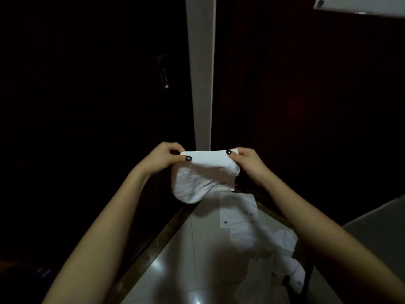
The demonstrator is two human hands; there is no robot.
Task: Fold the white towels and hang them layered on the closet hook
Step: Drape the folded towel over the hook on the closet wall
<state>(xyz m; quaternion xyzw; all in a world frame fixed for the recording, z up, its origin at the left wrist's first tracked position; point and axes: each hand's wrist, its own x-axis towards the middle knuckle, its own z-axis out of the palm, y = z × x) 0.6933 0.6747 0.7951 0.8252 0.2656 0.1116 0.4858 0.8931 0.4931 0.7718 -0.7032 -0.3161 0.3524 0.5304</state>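
Note:
A small white towel (203, 174) hangs folded between both hands at the centre of the view. My left hand (163, 157) pinches its upper left corner and my right hand (246, 161) pinches its upper right corner, so the top edge is stretched flat. The lower part droops in a rounded fold. Below it, more white cloth (254, 229) lies crumpled on the floor. The closet to the left and right is very dark, and no hook can be seen in it.
A white vertical post (201, 73) rises straight behind the towel. A dark door with a metal handle (163, 72) stands at the left. Glossy pale floor tiles (173, 266) lie below, and a grey surface (377, 227) juts in at the right.

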